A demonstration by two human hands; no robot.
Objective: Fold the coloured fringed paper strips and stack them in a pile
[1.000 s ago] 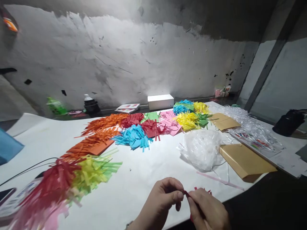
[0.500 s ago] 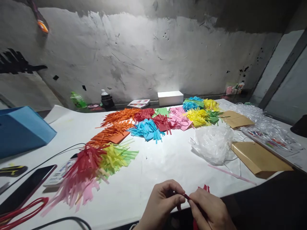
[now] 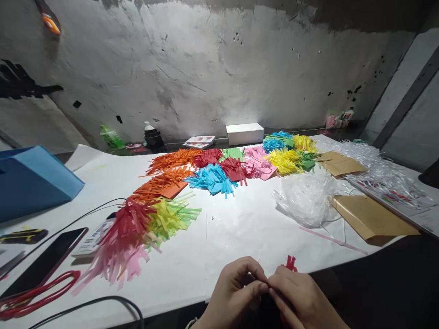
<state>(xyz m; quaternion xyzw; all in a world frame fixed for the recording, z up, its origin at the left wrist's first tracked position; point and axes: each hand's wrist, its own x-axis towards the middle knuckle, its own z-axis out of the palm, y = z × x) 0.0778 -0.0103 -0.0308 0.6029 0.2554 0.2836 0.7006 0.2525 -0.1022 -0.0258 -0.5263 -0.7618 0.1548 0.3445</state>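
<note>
Down at the table's near edge, my left hand and my right hand meet at the fingertips. Both pinch a piece of red fringed paper. Its cut strips stick up behind my right hand, and the pinched part is mostly covered by my fingers. Ahead of my hands lie several fringed paper bundles: a blue one, dark red ones, an orange one and a yellow one. On the left, red strips overlap yellow-green and pink ones.
White paper covers the table. Left are a blue box, a phone, a cutter and a red cable. Right are crumpled clear plastic and brown paper bags. A white box stands by the wall.
My fingertips have come together, covering the twisted red bit that showed between them. The view has tilted slightly down, so the table's things appear higher.
</note>
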